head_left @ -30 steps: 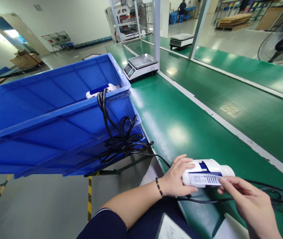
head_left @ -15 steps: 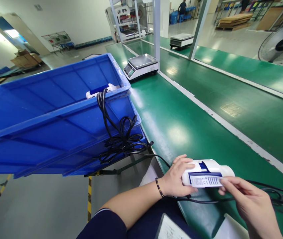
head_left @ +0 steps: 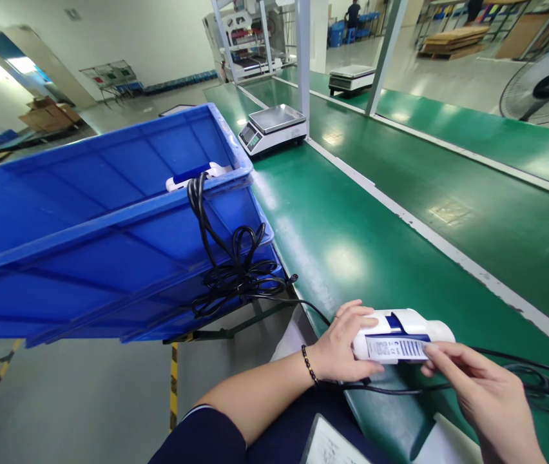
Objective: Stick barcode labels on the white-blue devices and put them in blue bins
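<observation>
My left hand [head_left: 342, 345] is wrapped round the left end of a white and blue corded device [head_left: 407, 327] that rests on the green conveyor belt [head_left: 352, 232]. My right hand [head_left: 482, 393] pinches or presses a white printed label [head_left: 397, 348] on the device's near side. A black cable [head_left: 511, 370] runs from the device under both hands and off to the right. A second white and blue device [head_left: 196, 175] lies on the rim of a tilted blue crate [head_left: 86, 219], its black cord [head_left: 238, 270] hanging down in a tangle.
A digital scale [head_left: 273, 127] stands farther up the belt, with a second scale [head_left: 352, 78] behind it. Metal posts [head_left: 303, 58] rise by the scales. A fan [head_left: 545, 84] stands at the right. A person stands far back. White sheets lie near my lap.
The label under my right fingers shifted slightly along the device's side. Both hands stay in place.
</observation>
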{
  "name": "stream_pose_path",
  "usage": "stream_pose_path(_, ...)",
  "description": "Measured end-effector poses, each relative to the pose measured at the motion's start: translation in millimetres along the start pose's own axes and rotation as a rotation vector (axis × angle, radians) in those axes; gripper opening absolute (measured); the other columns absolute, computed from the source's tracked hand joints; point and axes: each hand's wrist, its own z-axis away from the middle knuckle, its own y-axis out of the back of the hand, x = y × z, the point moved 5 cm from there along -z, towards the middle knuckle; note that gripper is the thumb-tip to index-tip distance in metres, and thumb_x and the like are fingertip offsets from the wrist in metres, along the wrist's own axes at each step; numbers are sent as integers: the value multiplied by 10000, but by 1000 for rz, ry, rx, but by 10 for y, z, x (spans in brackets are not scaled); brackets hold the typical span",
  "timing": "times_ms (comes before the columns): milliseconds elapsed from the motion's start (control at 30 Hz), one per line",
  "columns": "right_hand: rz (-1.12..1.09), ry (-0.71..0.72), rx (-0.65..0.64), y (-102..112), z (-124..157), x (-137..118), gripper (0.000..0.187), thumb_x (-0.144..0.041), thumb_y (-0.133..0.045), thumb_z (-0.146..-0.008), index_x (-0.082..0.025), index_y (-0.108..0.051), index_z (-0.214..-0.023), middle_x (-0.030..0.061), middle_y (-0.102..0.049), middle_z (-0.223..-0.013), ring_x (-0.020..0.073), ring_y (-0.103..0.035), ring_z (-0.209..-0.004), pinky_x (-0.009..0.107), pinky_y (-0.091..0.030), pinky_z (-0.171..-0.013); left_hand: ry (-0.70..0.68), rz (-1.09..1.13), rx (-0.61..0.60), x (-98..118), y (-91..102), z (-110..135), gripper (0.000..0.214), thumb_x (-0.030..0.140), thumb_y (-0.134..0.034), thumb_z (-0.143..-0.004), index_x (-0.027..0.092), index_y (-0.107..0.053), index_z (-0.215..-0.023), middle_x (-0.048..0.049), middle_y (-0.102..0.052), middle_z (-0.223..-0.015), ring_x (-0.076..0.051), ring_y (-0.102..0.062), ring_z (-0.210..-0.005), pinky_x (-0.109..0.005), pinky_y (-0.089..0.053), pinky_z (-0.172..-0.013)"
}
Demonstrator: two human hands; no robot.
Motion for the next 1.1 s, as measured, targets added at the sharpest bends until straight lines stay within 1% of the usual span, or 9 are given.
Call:
stream_pose_path(200,18,-5,17,19,-8,43,332,-499,-728,-620,-198,-712,-758,30,-663,-644,183,-616,-615,210,-511,-580,7,10,-3,0,3,0,735,401,-760,-578,209,-381,-1178,-123,-531,-1133,-287,-523,-1135,-566,-331,-1037)
stream_pose_path(300,-30,0,-7,19,-18,53,306,-480,-731,-630,-202,-707,-754,25,-660,-642,173,-608,-604,205,-508,-577,-1,16,-2,2,1,0,731,410,-756,-587,212,-379,-1180,-120,-535,-1128,-288,-525,-1134,-552,-325,-1041)
stream_pose_path(400,-55,21,-26,13,-31,50,286,-471,-725,-645,-201,-701,-735,24,-654,-630,171,-603,-593,211,-508,-576,26,13,-26,-12,-10,3,721,431,-744,-596,221,-375,-1179,-117,-539,-1130,-292,-524,-1135,-552,-317,-1042)
stream_pose_path(600,8,19,1,6,-19,20,335,-500,-724,-621,-191,-711,-750,36,-663,-636,197,-621,-602,234,-522,-571,43,19,-39,-18,-14,6,727,414,-749,-584,224,-376,-1178,-115,-535,-1142,-300,-514,-1145,-557,-303,-1047)
stream_pose_path(767,26,3,16,15,-6,11,331,-511,-723,-617,-207,-711,-749,24,-667,-643,175,-616,-613,197,-507,-581,0,24,-1,-1,2,-1,736,416,-754,-585,216,-378,-1186,-121,-526,-1139,-290,-522,-1135,-547,-318,-1042)
stream_pose_path(967,92,-3,19,14,-15,-23,347,-545,-694,-622,-215,-709,-728,20,-660,-619,179,-614,-615,202,-503,-575,45,19,-42,-24,-17,9,731,426,-751,-587,222,-374,-1179,-124,-522,-1160,-303,-504,-1157,-563,-302,-1046)
stream_pose_path(1100,106,13,23,12,-12,-51,351,-547,-689,-622,-213,-707,-729,22,-656,-614,188,-616,-613,216,-506,-563,35,23,-33,-8,-8,4,729,415,-756,-586,222,-380,-1180,-122,-525,-1157,-300,-507,-1155,-563,-303,-1048)
